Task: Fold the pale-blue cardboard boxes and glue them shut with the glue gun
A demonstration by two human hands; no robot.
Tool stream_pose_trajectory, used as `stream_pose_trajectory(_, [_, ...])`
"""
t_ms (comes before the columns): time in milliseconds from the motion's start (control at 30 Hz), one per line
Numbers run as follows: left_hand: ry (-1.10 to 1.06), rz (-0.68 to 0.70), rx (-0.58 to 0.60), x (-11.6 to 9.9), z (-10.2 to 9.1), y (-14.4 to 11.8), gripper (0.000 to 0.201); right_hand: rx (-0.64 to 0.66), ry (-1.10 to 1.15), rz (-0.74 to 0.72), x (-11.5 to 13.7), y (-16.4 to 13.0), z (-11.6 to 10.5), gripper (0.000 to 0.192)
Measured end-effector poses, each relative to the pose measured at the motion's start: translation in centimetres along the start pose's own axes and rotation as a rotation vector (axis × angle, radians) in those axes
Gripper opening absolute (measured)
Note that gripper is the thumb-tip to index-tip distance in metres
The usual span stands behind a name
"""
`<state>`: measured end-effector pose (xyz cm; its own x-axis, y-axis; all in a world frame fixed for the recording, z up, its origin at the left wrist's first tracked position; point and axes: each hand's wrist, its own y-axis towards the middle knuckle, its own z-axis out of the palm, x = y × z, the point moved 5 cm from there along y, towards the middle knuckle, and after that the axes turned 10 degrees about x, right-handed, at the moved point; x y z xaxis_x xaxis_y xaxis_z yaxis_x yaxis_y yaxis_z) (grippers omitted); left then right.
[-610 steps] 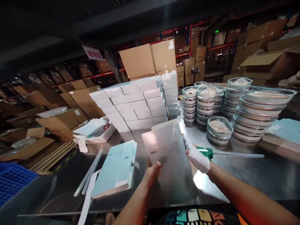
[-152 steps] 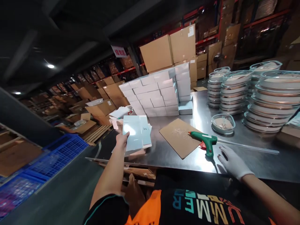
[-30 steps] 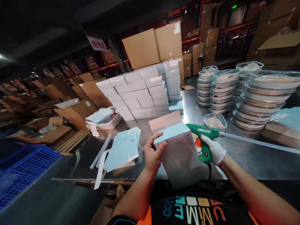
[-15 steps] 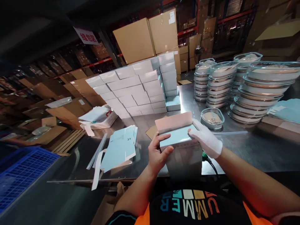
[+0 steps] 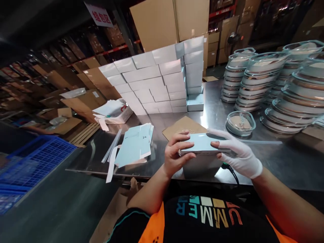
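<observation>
I hold a small pale blue carton box (image 5: 201, 148) upright at the near edge of the steel table (image 5: 278, 162). My bare left hand (image 5: 176, 155) grips its left side, fingers curled over the closed top flap. My right hand (image 5: 238, 153), in a white glove, presses on the top flap from the right. A black cord (image 5: 231, 170) runs out from behind the box under my right wrist; the glue gun it belongs to is hidden. A brown cardboard sheet (image 5: 182, 125) lies just beyond the box.
A pile of flat blue box blanks (image 5: 135, 146) lies to the left, with clear glue sticks (image 5: 111, 150) beside it. Finished white boxes (image 5: 157, 81) are stacked at the back. Stacks of lidded glass dishes (image 5: 275, 84) stand on the right, one single dish (image 5: 239, 123) nearer.
My right hand has let go of the green glue gun and moved onto the box. The raised top flap is now folded down flat, with both hands on it.
</observation>
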<state>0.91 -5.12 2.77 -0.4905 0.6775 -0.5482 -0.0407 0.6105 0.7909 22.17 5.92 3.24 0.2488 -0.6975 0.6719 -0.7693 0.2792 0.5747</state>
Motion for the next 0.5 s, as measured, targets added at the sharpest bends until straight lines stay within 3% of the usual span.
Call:
stream_pose_trajectory(100, [0.031,0.068,0.070,-0.3,-0.4,0.2,0.028,0.006,-0.046,-0.061,1.0,0.4,0.0,0.037])
stream_pose_trajectory(200, [0.042,0.036,0.102,-0.3,-1.0,0.8,0.031,0.012,-0.121,-0.118,1.4,0.7,0.0,0.039])
stream_pose_trajectory(267, [0.114,-0.010,0.197,-0.7,-1.3,1.7,0.030,0.012,-0.202,-0.142,1.6,0.7,0.6,0.041])
stream_pose_trajectory(333, [0.244,-0.050,0.365,-1.6,-1.3,3.0,0.026,0.027,-0.265,-0.163,1.5,0.9,1.7,0.053])
stream_pose_trajectory(433, [0.352,-0.092,0.619,-3.1,-1.6,4.5,0.032,0.096,-0.261,-0.146,-0.1,1.4,2.5,0.088])
stream_pose_trajectory(500, [0.352,-0.130,0.625,-3.5,-2.9,5.2,0.047,0.080,-0.269,0.002,-2.9,1.7,0.8,0.095])
